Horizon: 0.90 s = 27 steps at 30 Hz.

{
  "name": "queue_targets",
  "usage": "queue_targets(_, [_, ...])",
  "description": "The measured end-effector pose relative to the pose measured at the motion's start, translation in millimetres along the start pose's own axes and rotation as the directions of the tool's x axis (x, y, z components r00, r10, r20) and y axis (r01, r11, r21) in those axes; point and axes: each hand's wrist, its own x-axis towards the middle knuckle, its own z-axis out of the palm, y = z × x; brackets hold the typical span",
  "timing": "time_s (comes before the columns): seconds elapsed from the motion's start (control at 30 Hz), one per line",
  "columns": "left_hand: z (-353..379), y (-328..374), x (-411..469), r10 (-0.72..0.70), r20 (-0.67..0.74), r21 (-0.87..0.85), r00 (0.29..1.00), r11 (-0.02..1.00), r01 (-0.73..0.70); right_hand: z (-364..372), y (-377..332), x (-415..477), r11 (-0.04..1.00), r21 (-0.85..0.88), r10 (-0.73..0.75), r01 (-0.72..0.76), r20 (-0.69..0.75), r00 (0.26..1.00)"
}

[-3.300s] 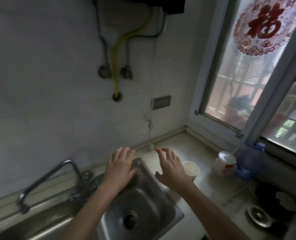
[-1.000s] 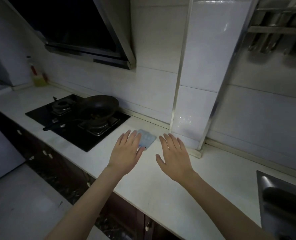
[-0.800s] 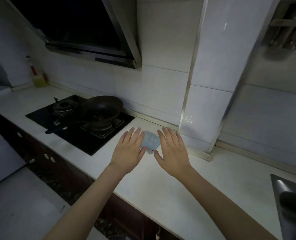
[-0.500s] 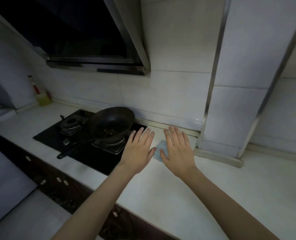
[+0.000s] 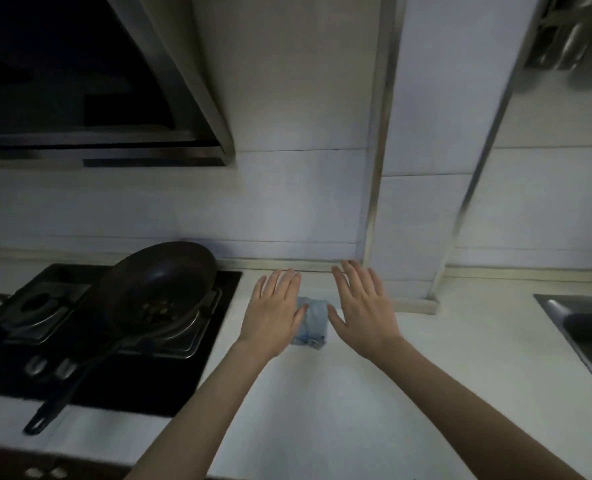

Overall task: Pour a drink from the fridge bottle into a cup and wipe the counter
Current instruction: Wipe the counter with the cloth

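Both hands out flat over the counter, palms down, fingers spread and released; nothing gripped. Left hand and right hand flank a small folded blue cloth, which lies on the counter near the wall, just right of the hob. Left thumb looks to be touching the cloth's edge; contact on the right side cannot be confirmed. Pan sits on the near burner, handle pointing toward the counter's front edge. Sink corner at far right. No bottle or cup in view.

Judgement: step in hand is picking up the cloth for wiping. To do it well, one hand should close on the cloth from above, gathering all the folds so it stays bunched. Keep the left forearm clear of the pan handle. Wipe with flat pressure, pulling away from the hob.
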Motion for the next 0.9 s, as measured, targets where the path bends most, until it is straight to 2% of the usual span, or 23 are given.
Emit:
queue_targets(0.1, [18,-2,21,0.008,0.017,-0.100,1.000,0.995,-0.006,2,3,2,0.998,-0.024,0.059,-0.060,-0.008,0.998])
queue_targets(0.2, [45,-2,24,0.062,0.081,-0.209,0.995,0.977,-0.044,11,-2,6,0.991,-0.053,0.125,-0.123,0.046,0.991])
queue_targets(0.33, [82,-11,25,0.138,0.161,-0.256,0.977,0.962,-0.094,35,-21,19,0.987,-0.082,0.148,-0.138,0.132,0.980])
queue_targets(0.5, [132,-29,48,0.165,0.230,-0.258,0.959,0.961,-0.103,84,-28,44,0.983,-0.112,0.162,-0.143,0.185,0.969])
queue_targets(0.8, [231,-35,71,0.015,0.241,-0.303,0.970,0.951,0.061,205,-29,65,0.983,-0.128,0.160,-0.134,0.222,0.962])
queue_targets(0.9, [252,-30,71,0.004,0.210,-0.301,0.978,0.952,0.061,238,-36,70,0.984,-0.087,0.170,-0.154,0.220,0.961])
